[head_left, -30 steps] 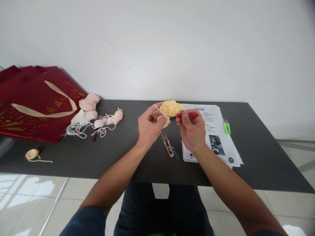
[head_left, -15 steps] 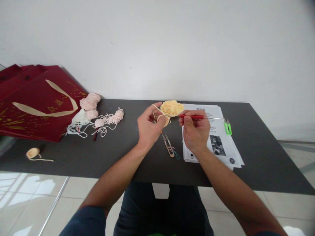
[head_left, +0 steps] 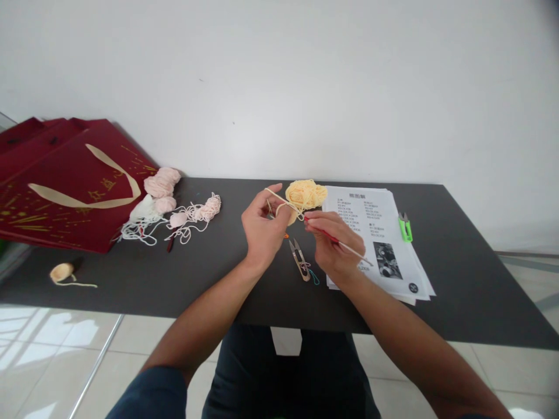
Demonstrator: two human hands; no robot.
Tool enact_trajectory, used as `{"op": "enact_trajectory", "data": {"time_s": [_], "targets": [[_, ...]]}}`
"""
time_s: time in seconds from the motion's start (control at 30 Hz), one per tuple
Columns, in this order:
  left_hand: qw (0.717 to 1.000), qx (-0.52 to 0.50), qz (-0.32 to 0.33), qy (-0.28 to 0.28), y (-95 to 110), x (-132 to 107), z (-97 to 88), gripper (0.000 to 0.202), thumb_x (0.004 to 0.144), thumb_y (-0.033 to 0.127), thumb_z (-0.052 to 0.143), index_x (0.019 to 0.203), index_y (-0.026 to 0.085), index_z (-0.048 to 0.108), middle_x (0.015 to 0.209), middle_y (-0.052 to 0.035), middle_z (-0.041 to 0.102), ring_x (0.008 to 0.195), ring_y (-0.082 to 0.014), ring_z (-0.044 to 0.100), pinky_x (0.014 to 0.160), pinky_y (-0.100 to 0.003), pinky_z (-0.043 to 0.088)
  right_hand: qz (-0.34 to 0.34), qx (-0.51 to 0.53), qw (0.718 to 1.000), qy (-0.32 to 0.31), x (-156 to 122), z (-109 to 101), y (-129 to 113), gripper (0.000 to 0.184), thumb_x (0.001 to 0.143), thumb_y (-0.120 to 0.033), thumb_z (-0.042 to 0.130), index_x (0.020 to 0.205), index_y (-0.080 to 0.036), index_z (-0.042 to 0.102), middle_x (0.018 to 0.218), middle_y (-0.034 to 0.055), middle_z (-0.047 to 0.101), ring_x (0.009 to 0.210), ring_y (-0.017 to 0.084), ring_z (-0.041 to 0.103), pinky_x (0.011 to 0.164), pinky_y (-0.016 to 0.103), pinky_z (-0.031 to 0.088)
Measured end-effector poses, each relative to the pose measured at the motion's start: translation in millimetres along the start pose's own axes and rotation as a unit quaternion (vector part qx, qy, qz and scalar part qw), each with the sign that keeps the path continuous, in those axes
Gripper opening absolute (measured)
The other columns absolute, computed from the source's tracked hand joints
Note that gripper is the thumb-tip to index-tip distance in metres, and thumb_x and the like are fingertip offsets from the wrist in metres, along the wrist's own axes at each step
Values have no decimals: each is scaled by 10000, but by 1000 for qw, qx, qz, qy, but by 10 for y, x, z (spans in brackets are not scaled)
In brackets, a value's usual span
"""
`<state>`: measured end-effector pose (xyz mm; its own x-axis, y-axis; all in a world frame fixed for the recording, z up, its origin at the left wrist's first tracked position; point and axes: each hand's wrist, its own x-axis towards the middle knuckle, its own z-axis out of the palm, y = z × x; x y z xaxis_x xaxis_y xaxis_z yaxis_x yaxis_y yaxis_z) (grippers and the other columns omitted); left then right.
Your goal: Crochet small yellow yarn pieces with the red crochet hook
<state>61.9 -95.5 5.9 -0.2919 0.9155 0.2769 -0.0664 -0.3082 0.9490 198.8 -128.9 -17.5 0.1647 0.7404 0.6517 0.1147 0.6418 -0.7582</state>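
My left hand (head_left: 262, 227) is closed on a small yellow crochet piece (head_left: 292, 215), with yellow yarn looped over its raised forefinger. That strand runs to a yellow yarn ball (head_left: 305, 194) lying on the dark table (head_left: 218, 273) just behind. My right hand (head_left: 334, 244) pinches a red-handled crochet hook (head_left: 338, 241); one end meets the piece and the metal end slants down to the right over the papers.
Small thread snips (head_left: 299, 258) lie between my hands. A stack of printed sheets (head_left: 384, 244) and green snips (head_left: 404, 227) sit on the right. Pink and white yarn (head_left: 174, 212) and red gift bags (head_left: 65, 186) are at the left, a small yellow crochet cup (head_left: 61, 272) near the left edge.
My right hand has dropped and turned the hook from level to slanting, bringing one end in to the yellow piece. My left hand has barely moved.
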Motion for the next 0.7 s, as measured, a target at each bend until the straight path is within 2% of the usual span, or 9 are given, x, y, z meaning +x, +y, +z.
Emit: {"op": "enact_trajectory", "data": {"time_s": [0.17, 0.3, 0.47, 0.57, 0.7], "targets": [[990, -114, -82, 1, -45, 74, -4, 407, 717, 188, 805, 1117, 194, 727, 769, 32, 732, 642, -97, 624, 668, -246, 507, -46, -44, 996, -60, -22, -35, 93, 392, 868, -149, 751, 1148, -421, 785, 1179, 27, 816, 1016, 261, 765, 888, 512, 639], [972, -187, -136, -30, -22, 100, -10, 415, 679, 186, 853, 1079, 186, 743, 763, 33, 728, 657, -84, 637, 713, -244, 505, -45, -38, 997, -56, 1, -30, 140, 434, 851, -136, 767, 1162, -439, 779, 1190, 20, 815, 1005, 258, 767, 892, 511, 641], [944, -250, -195, -91, 46, 141, -42, 451, 670, 182, 853, 1111, 186, 754, 736, 41, 660, 659, -69, 610, 714, -232, 486, -26, -15, 999, -32, 16, 8, 129, 372, 854, -167, 779, 1102, -444, 801, 1162, 10, 821, 978, 248, 764, 897, 498, 636], [933, -259, -224, -111, 76, 175, -62, 481, 653, 172, 845, 1127, 173, 762, 757, 17, 666, 673, -86, 608, 699, -243, 486, 18, 18, 1000, -7, 28, 47, 84, 268, 864, -199, 782, 1032, -404, 828, 1130, 14, 826, 952, 234, 758, 877, 467, 636], [928, -264, -235, -119, 80, 200, -70, 543, 579, 128, 857, 1113, 179, 781, 759, 21, 669, 658, -89, 595, 665, -242, 476, 108, 94, 989, 33, 89, 78, 19, 137, 868, -246, 788, 959, -343, 820, 1062, 12, 822, 760, 178, 726, 713, 382, 623]]}}
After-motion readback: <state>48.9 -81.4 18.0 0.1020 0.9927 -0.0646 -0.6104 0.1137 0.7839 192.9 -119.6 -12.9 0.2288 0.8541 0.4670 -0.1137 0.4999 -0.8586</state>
